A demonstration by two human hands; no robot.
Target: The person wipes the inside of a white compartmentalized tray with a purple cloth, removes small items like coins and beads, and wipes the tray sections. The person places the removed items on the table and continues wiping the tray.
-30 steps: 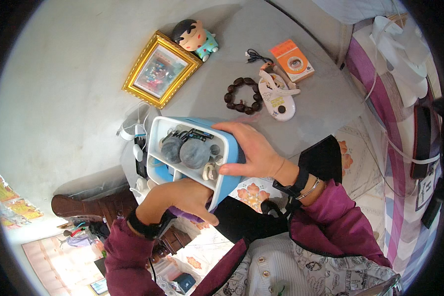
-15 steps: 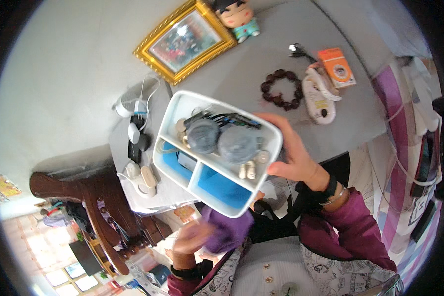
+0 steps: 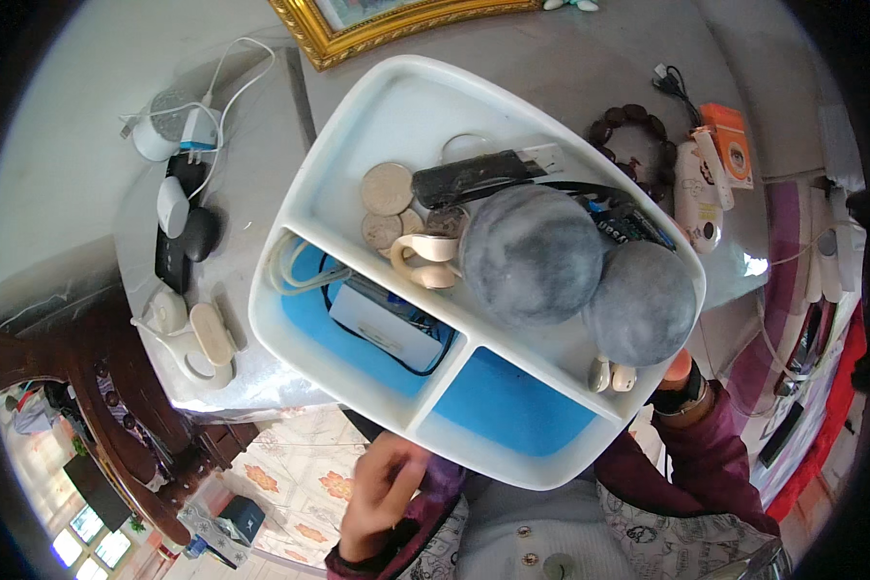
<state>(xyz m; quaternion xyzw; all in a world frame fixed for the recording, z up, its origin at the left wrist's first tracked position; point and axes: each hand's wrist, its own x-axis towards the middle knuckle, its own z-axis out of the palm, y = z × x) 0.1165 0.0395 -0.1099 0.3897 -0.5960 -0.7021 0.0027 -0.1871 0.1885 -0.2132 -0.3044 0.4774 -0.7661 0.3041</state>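
A white divided tray (image 3: 304,188) is raised close in front of me. My right hand (image 3: 679,367) grips its right end; only a thumb tip shows, the other fingers being hidden beneath. In the large compartment lie two grey marbled balls (image 3: 532,253), several coins (image 3: 387,188), a black stick-shaped device (image 3: 466,179), dark cables, a cream clip-like piece (image 3: 423,259) and small cream earbuds (image 3: 623,377). One blue-bottomed compartment holds a white boxy piece (image 3: 387,324) and a pale looped cord (image 3: 285,266). My left hand (image 3: 385,493), fingers curled, is below the tray's near edge, closed on a purple cloth (image 3: 442,480).
On the grey table (image 3: 251,319) stand a power strip (image 3: 174,261) with plugs and a cream charging stand (image 3: 203,353) at left. A gold frame (image 3: 396,34) is at the back. A bead bracelet (image 3: 638,121), a white device (image 3: 696,198) and an orange box (image 3: 730,145) lie right.
The tray has come much nearer to my view, and its contents show larger and sharper. The right hand has slipped mostly behind it. My left hand has moved slightly lower, the purple cloth now mostly hidden.
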